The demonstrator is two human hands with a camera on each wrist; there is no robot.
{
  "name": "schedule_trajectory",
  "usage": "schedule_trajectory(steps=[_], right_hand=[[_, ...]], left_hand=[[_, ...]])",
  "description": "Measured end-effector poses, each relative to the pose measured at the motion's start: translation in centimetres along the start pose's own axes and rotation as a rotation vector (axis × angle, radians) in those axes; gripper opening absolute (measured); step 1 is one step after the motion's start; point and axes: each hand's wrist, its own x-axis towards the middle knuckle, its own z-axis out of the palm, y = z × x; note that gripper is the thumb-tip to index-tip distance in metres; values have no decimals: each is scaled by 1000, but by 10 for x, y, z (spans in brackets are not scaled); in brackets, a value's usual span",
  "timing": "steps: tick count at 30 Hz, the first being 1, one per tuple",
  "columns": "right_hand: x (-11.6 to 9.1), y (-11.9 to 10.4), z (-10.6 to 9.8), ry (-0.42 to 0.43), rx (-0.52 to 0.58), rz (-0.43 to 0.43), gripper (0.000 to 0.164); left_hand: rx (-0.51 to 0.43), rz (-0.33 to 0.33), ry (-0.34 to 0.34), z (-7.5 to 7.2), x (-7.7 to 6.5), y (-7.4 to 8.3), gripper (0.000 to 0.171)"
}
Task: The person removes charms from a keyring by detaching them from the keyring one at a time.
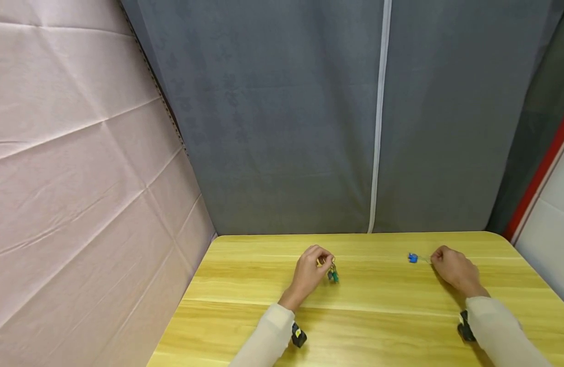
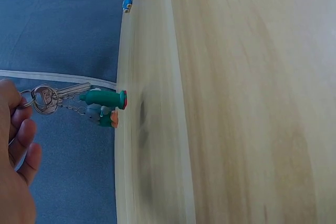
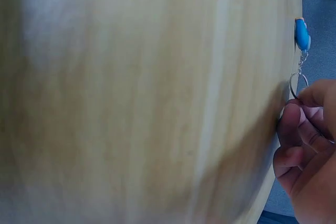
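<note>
While my left hand (image 1: 308, 270) pinches a key ring (image 2: 33, 97), a key (image 2: 49, 98), a green charm (image 2: 103, 98) and a grey charm (image 2: 96, 114) hang from it over the counter (image 1: 378, 316); my right hand (image 1: 456, 271), well apart, pinches a silver ring (image 3: 291, 86), its chain (image 3: 301, 62) running to a blue charm (image 1: 413, 258) just to that hand's left, whether resting on the counter I cannot tell; the key's head bears a mark too small to read; past the far edge hangs a grey curtain (image 1: 273, 127) with a pale strip (image 1: 380, 102).

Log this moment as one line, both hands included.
left hand: holds key bunch with green charm, hanging above table | right hand: pinches metal ring chained to blue charm
</note>
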Motion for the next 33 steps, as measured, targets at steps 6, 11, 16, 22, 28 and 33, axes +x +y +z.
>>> schedule_trajectory(steps=[6,11,16,22,28,33], right_hand=[[0,2,2,1,1,4,28],[0,2,3,-1,5,10,29],[0,3,4,1,11,10,29],[-1,-2,5,11,23,-4,28],[-1,-39,13,74,123,-93,25],[-3,-89,23,104,190,-200,18]], left_hand=[[0,12,9,1,-1,0,7],[1,13,10,1,0,0,7],[2,17,14,0,-1,1,8],[5,10,9,-1,-1,1,8],[10,19,18,-1,0,1,8],[15,20,25,0,0,2,8]])
